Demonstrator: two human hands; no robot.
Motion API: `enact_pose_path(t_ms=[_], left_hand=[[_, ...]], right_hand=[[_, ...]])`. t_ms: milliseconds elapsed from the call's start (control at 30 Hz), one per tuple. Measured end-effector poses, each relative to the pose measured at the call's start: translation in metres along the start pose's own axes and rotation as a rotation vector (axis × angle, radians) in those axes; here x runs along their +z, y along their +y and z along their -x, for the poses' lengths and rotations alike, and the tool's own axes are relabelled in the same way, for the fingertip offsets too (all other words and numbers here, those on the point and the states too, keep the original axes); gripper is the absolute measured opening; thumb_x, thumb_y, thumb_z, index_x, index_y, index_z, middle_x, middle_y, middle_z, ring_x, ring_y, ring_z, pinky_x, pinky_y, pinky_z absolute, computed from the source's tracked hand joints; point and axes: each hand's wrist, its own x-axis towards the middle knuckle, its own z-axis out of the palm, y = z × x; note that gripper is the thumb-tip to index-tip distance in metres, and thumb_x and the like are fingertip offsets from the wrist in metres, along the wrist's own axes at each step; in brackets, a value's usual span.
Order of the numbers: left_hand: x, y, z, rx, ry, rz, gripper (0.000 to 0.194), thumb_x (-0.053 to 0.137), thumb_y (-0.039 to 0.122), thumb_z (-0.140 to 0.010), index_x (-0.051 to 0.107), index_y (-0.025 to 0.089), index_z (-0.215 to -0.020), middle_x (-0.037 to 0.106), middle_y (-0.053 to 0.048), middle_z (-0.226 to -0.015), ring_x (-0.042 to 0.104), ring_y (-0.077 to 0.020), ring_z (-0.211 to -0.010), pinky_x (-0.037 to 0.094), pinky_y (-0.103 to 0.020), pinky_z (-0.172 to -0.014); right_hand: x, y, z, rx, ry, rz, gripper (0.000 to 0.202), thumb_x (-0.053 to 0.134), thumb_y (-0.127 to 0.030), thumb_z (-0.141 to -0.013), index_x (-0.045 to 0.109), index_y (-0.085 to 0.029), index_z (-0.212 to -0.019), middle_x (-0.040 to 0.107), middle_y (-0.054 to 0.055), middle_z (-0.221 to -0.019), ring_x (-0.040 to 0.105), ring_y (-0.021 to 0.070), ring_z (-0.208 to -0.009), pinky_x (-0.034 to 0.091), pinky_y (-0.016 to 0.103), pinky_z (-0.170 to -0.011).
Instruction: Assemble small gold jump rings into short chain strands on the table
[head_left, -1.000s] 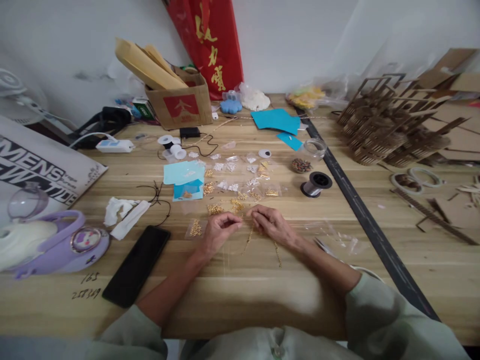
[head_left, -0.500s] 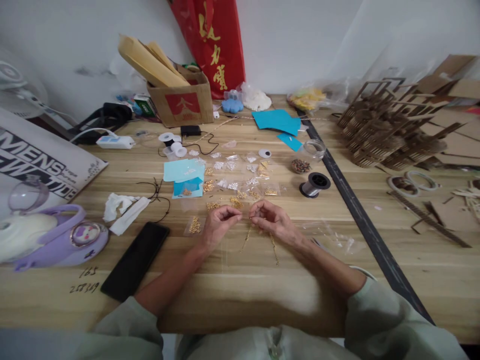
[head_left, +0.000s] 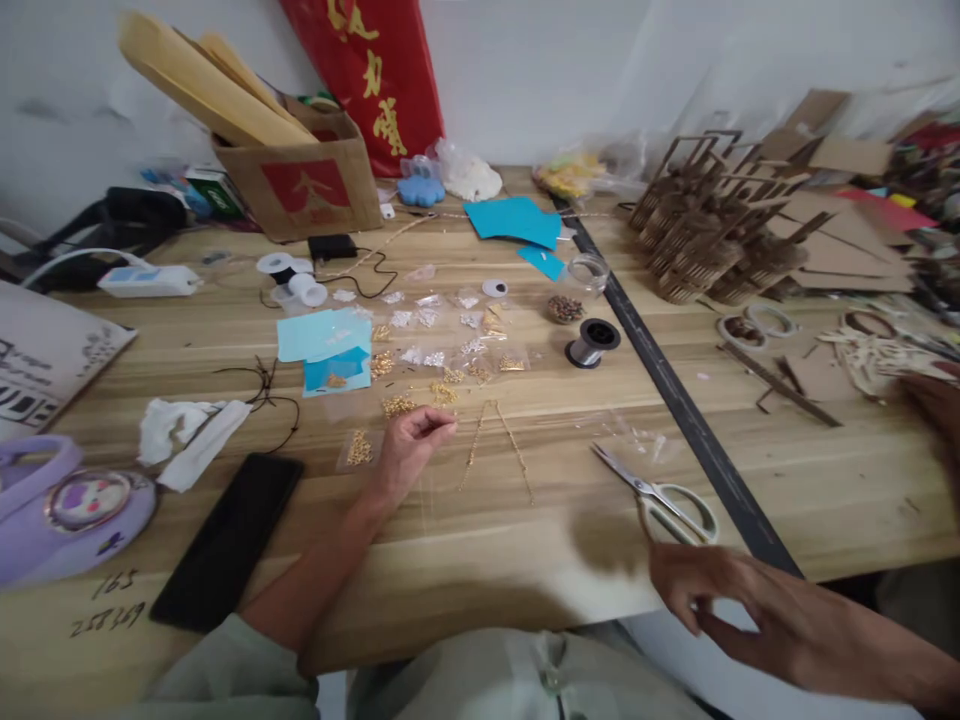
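Head view: left hand [head_left: 407,450] has thumb and forefinger together; any fine item between them cannot be confirmed. Gold chain [head_left: 514,440] lies on the table [head_left: 457,560] beside that hand; right hand [head_left: 776,605], thumb and fingers parted, is just beside the scissors [head_left: 646,488].

Loose grey-green cloth shirt [head_left: 442,680], small blurred fastening [head_left: 553,680] at its front, matching wide left sleeve [head_left: 232,665] ending near the elbow, bare left hand [head_left: 409,450], bare right hand [head_left: 780,620]
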Motion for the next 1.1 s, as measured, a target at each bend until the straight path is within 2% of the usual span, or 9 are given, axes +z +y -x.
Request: enact_pose_path(t_ms=[100,200,300,367,467,567,700,867,1100], left_hand=[[-0.001,0.0,0.002,0.011,0.002,-0.034,0.02,0.077,0.03,-0.061,0.068,0.015,-0.07,0.068,-0.001,-0.069,0.06,-0.0129,-0.066,0.047,-0.023,-0.065],[-0.001,-0.001,0.004,0.023,0.004,-0.046,0.02,0.077,0.031,-0.06,0.068,0.015,-0.07,0.068,-0.001,-0.068,0.059,-0.0123,-0.064,0.047,-0.022,-0.064],[0.0,-0.001,0.005,0.032,-0.005,-0.041,0.018,0.077,0.03,-0.061,0.069,0.016,-0.069,0.067,0.0,-0.068,0.058,-0.0114,-0.063,0.046,-0.021,-0.062],[0.0,0.0,0.006,0.035,-0.006,-0.047,0.017,0.077,0.029,-0.062,0.069,0.016,-0.069,0.067,0.0,-0.067,0.058,-0.0113,-0.062,0.046,-0.021,-0.062],[0.0,0.002,0.006,0.039,0.002,-0.045,0.018,0.077,0.029,-0.061,0.068,0.016,-0.069,0.067,0.0,-0.067,0.059,-0.0119,-0.063,0.047,-0.022,-0.062],[-0.001,0.003,0.006,0.033,0.007,-0.015,0.019,0.078,0.03,-0.06,0.068,0.016,-0.068,0.068,0.0,-0.067,0.059,-0.012,-0.063,0.048,-0.022,-0.064],[-0.002,0.002,0.005,0.027,0.006,-0.02,0.021,0.078,0.031,-0.059,0.068,0.016,-0.068,0.067,0.0,-0.066,0.059,-0.0119,-0.062,0.048,-0.022,-0.064],[-0.001,0.002,0.006,0.016,0.009,-0.014,0.018,0.078,0.028,-0.059,0.068,0.016,-0.068,0.068,-0.001,-0.067,0.059,-0.0117,-0.064,0.048,-0.022,-0.065],[-0.004,-0.001,0.004,0.018,0.022,-0.018,0.017,0.077,0.029,-0.061,0.069,0.016,-0.069,0.068,-0.001,-0.068,0.059,-0.0117,-0.064,0.048,-0.022,-0.064]], right_hand=[[0.02,0.02,0.039,0.104,-0.094,0.126,0.019,0.057,-0.02,-0.078,0.068,-0.027,-0.092,0.066,0.006,-0.105,0.06,0.0237,-0.102,0.046,0.037,-0.092],[0.049,0.045,0.056,0.493,-0.185,0.221,0.028,0.074,-0.02,-0.053,0.071,-0.023,-0.081,0.068,0.01,-0.092,0.063,0.0332,-0.088,0.049,0.047,-0.081],[0.075,0.072,0.054,0.661,-0.081,0.134,0.06,0.078,-0.016,-0.036,0.073,-0.024,-0.095,0.067,0.014,-0.106,0.058,0.0429,-0.103,0.044,0.054,-0.09],[0.086,0.087,0.047,0.624,-0.041,0.009,0.057,0.074,-0.017,-0.042,0.072,-0.026,-0.098,0.069,0.012,-0.102,0.061,0.0403,-0.098,0.044,0.053,-0.091],[0.094,0.102,0.033,0.578,0.213,-0.163,0.019,0.066,-0.023,-0.054,0.067,-0.024,-0.073,0.07,0.01,-0.085,0.062,0.0345,-0.092,0.047,0.048,-0.088],[0.103,0.105,0.023,0.566,0.301,-0.283,0.004,0.062,-0.027,-0.062,0.059,-0.024,-0.063,0.067,0.009,-0.075,0.062,0.0298,-0.084,0.052,0.043,-0.079],[0.122,0.102,0.011,0.576,0.371,-0.374,0.013,0.059,-0.035,-0.066,0.059,-0.023,-0.07,0.067,0.011,-0.079,0.06,0.0311,-0.092,0.049,0.047,-0.086],[0.135,0.096,-0.012,0.641,0.477,-1.152,0.034,0.053,-0.05,-0.071,0.063,-0.027,-0.093,0.069,0.008,-0.101,0.06,0.0294,-0.103,0.048,0.049,-0.089],[0.122,0.068,-0.016,0.616,0.506,-1.53,0.038,0.031,-0.037,-0.089,0.067,-0.027,-0.1,0.069,0.004,-0.109,0.061,0.0195,-0.108,0.046,0.036,-0.097]])
